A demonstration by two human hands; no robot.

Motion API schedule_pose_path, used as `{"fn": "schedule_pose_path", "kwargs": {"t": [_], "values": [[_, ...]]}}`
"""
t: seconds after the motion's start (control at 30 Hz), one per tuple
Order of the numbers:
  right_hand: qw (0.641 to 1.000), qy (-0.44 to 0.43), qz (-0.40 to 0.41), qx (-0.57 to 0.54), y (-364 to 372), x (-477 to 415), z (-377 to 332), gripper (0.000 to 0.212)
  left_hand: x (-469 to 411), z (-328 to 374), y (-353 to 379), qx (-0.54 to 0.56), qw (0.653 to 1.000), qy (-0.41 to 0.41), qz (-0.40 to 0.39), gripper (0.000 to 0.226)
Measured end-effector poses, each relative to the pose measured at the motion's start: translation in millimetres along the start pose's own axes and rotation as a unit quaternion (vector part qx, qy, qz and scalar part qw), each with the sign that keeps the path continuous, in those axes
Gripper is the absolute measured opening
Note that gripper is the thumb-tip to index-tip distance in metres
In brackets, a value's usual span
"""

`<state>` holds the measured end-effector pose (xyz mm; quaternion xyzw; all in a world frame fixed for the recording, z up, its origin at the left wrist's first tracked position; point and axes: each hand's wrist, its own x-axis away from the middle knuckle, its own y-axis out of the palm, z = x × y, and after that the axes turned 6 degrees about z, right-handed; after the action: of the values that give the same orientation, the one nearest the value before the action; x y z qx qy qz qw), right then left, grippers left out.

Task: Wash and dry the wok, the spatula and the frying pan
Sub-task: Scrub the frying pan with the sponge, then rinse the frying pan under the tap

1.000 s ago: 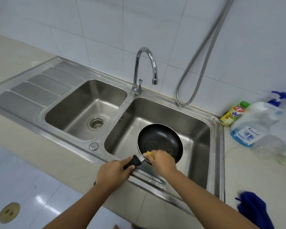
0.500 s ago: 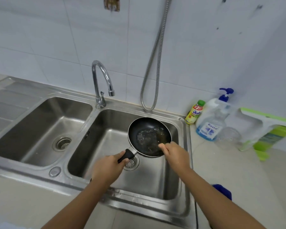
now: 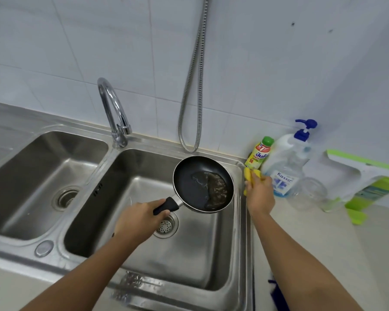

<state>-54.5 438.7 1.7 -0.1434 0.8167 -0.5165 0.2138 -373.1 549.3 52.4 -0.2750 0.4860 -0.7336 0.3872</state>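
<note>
The stainless steel double sink (image 3: 241,221) is set into the table. Over its right basin hangs the black round frying pan (image 3: 203,184), left hand (image 3: 139,218) grip closed around its handle. The right hand (image 3: 259,194) grip pinches a yellow sponge (image 3: 248,176).

Bright, even light over my sink, soft shadows.

Glare streaks the faucet (image 3: 112,108); edges bow from the wide lens, and the right side looks perhaps slightly blurred.

Frying pan (image 3: 202,182) over the right basin (image 3: 195,261) — bottles (image 3: 259,153) to its right.
</note>
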Motion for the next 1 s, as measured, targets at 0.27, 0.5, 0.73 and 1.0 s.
{"fn": "schedule_pose_path", "kwargs": {"t": [0.27,0.5,0.73,1.0], "values": [[0.999,0.020,0.036,0.034,21.1,0.2,-2.5,0.037,-4.7,-0.1,-1.4,0.000,1.000,0.002,0.001,0.035],[0.996,-0.062,0.061,-0.020,13.9,15.5,-30.4,0.038,0.2,-16.1,-10.6,-0.002,1.000,-0.010,0.027,0.036],[0.983,-0.016,-0.113,-0.142,15.2,19.2,-83.7,0.034,14.3,-56.9,-44.8,-0.073,0.993,0.050,0.080,0.038],[0.970,0.035,-0.143,-0.194,12.3,63.3,-137.6,0.021,17.2,-133.2,-74.9,-0.161,0.954,0.189,0.168,0.033]]}}
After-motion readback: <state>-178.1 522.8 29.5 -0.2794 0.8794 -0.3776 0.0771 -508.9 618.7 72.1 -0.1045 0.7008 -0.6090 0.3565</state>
